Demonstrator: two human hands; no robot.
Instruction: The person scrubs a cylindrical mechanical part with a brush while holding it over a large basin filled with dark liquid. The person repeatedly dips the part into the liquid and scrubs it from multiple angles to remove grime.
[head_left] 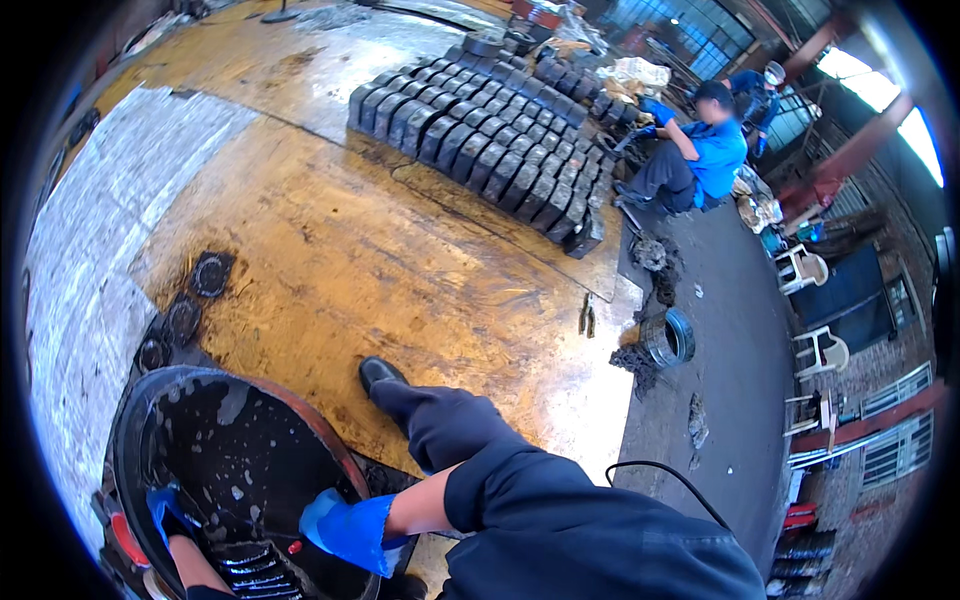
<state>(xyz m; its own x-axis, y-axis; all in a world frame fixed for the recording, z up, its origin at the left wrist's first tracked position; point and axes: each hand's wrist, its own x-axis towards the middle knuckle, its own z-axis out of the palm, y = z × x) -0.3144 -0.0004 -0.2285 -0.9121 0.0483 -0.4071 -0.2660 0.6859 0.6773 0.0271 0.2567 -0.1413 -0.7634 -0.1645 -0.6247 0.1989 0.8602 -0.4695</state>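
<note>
Black tub [150, 420] of dark wet liquid sits bottom left on the floor. Both blue-gloved hands are inside it: left hand [168, 510] near its left wall, right hand [345, 528] at the right rim. Grip on either: can't tell. A ribbed black part [245, 568] lies between them, nearer left.

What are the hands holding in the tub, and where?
Cannot be told: both blue-gloved hands, left hand and right hand, reach into the dark tub; any grip is hidden.

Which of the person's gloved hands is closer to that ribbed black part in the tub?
Left. The left hand is at the ribbed black part, just above it in the dark tub. The right hand is off to its right.
</note>
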